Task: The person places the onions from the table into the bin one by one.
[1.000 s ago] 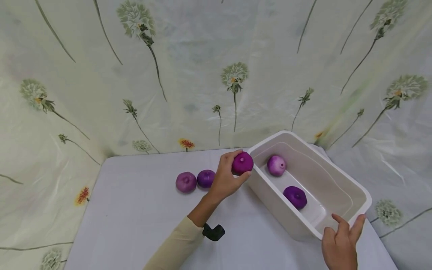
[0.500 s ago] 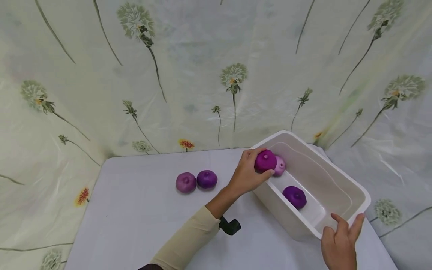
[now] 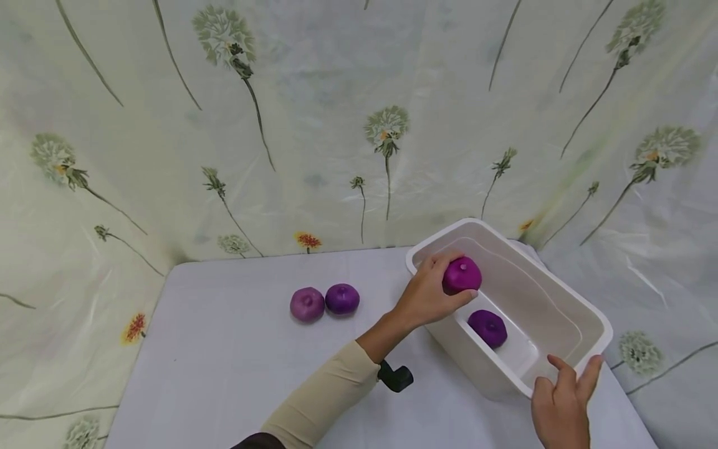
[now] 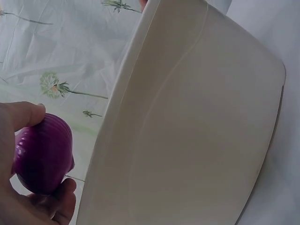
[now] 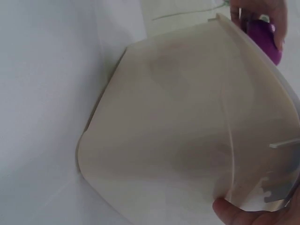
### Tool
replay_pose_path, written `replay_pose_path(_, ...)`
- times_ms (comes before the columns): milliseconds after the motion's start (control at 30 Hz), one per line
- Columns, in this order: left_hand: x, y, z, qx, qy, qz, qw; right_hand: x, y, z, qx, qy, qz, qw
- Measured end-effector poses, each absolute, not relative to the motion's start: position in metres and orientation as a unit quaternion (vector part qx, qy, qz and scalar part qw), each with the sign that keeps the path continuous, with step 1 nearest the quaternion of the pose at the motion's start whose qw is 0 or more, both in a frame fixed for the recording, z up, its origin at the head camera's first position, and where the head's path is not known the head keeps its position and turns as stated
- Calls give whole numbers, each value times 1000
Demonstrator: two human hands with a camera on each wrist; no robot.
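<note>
My left hand holds a bright purple onion between thumb and fingers, over the far left part of a white plastic bin. Seen from the left wrist, the onion has fine ridges, and the bin wall stands beside it. Below the hand, a darker purple onion lies on the bin floor. A paler onion in the bin is now hidden behind the held one. My right hand grips the bin's near right corner, thumb against the outer wall.
Two more purple onions, one dull and one darker, sit side by side on the white-covered table, left of the bin. A flower-printed curtain hangs behind. A black wrist mount juts from the left wrist.
My left hand has carried the bright purple onion rightward, from beside the bin's left rim to over its inside. The right hand has stayed at the bin's corner.
</note>
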State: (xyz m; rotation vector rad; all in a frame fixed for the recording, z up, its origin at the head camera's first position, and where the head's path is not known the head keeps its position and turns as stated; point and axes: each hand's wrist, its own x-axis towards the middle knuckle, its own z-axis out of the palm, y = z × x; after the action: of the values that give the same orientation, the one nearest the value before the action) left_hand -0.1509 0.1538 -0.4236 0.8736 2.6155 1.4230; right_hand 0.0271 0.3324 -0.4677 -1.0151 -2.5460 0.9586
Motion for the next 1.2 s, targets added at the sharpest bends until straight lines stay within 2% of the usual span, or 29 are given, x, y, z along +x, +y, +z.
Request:
replay_pose_path(433, -153, 150, -425, 317, 860, 399, -7, 24, 330, -467, -360, -869, 324, 100)
replay_pose_path(833, -158, 136, -433, 320, 845, 426, -47, 23, 330, -465, -360, -869, 327, 91)
replay_pose_path(1067, -157, 113, -439, 270, 846, 459, -20, 26, 331, -467, -353, -870, 328, 106)
replay_pose_path(1200, -159, 94, -450, 236, 843, 483, -22, 26, 332, -467, -356, -870, 325, 108)
